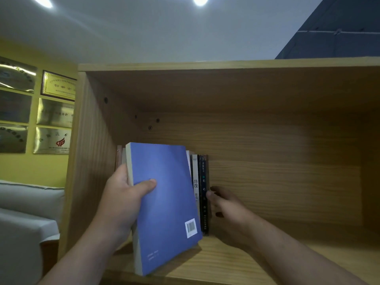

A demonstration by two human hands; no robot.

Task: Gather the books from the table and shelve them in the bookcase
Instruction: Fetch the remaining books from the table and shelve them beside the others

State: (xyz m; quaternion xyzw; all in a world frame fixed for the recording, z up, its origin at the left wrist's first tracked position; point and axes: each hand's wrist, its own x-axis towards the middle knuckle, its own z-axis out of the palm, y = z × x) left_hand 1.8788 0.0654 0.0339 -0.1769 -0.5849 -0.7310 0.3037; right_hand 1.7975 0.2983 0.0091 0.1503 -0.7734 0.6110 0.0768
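Wooden bookcase shelf (267, 261), upright books (202, 192) at its left end

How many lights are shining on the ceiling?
2. The left light sits at the picture's top left edge; the middle light at the top centre, above the bookcase. More may be outside the view.

Blue book (164, 202) — upright, tilted — beside shelved books (200, 194) in bookcase (267, 140).

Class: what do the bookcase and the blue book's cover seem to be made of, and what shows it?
The bookcase: wood or wood-look laminate, matt; pale grain lines cross its panels. Cover of the blue book: probably thin card, smooth with a slight sheen; a printed barcode and the visible page block suggest a paperback.
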